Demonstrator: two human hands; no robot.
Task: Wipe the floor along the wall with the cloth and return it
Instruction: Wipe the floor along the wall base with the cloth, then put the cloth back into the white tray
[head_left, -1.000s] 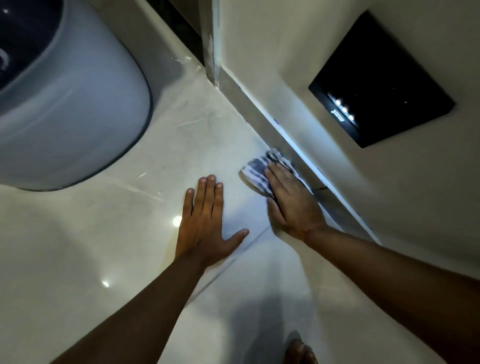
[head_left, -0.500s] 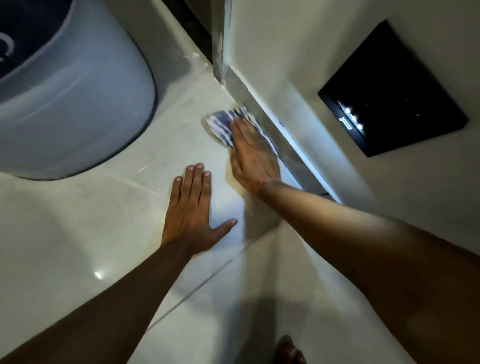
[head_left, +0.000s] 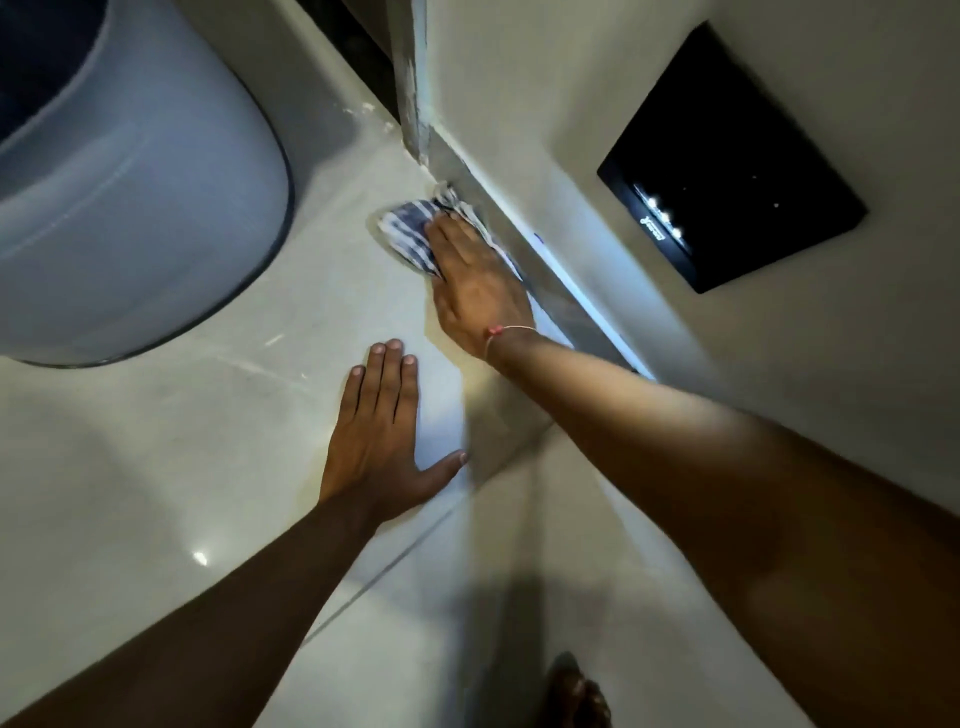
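Right now the wiping step is going on. The right hand (head_left: 475, 283) lies flat on the striped cloth (head_left: 410, 234) and presses it down on the floor (head_left: 156, 467). The fingers are stretched out and close together, not curled. The hand is not gripping the cloth; it just pushes on it with the palm and fingers. The cloth sits on the floor right where the floor meets the wall (head_left: 519, 104), touching the strip at the bottom of the wall. It is close to the corner where the wall ends at a post (head_left: 413, 104). Part of the cloth sticks out in front of the fingertips, and the rest is hidden under the hand.

The left hand (head_left: 382, 436) holds nothing. It is open and flat on the floor, fingers together and thumb out to the side. It looks like it props the person up. It is near the right wrist but not touching it.

A big round white thing (head_left: 130, 208) stands on the floor to the left, away from the cloth. A black panel (head_left: 737, 161) with small lights is on the wall.

I think the cloth has almost come to the end of this wall. The next move should slide it into the corner or back along the wall edge, pressing down so it stays flat. After that, the hand will need to close on the cloth to lift it and take it back. Where it goes back to is not shown.
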